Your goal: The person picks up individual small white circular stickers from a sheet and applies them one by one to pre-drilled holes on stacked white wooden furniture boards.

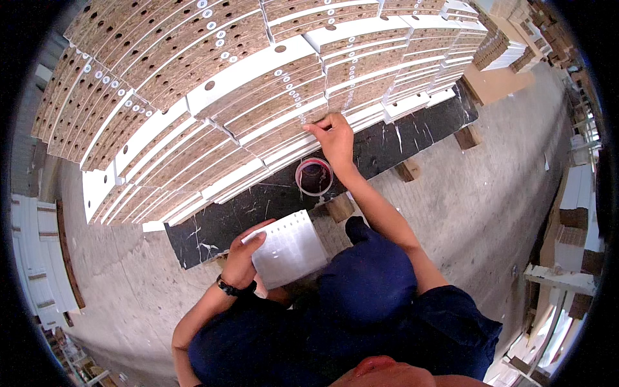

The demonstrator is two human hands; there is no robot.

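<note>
The right hand (335,138) pinches closed at a board (284,132) edge above a tub (314,176), while the left hand (244,258) grips a sheet (291,250).

Bare grey concrete floor (503,193), daylight. White panel stacks (39,258) along left edge, more board stacks (509,45) top right, white frames (561,277) right.

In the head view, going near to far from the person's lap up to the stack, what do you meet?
White sheet of round stickers held by the left hand → roll of tape on the black marble-look slab → right hand touching the stacked board edges.
</note>
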